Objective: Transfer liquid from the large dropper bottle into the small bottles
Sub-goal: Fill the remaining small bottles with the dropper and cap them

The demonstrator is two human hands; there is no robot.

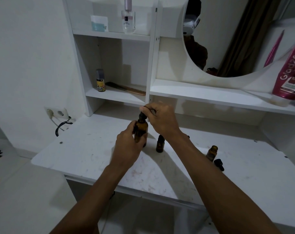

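Note:
The large amber dropper bottle [141, 130] stands upright above the white tabletop [86, 154], gripped around its body by my left hand [129, 146]. My right hand [162, 118] pinches its black dropper cap [142, 115] at the bottle's neck. A small amber bottle with a black cap [160, 144] stands just right of it, partly behind my right forearm. Another small amber bottle [212, 152], uncapped, stands further right, with a loose black dropper cap [219, 164] lying beside it.
White shelves rise behind the table, holding a small yellow-labelled bottle [100, 80], a comb [126, 88], a clear perfume bottle [128, 16] and a jar [99, 23]. A round mirror [227, 39] and a pink tube [291, 71] are at right. A wall socket [56, 113] sits at left.

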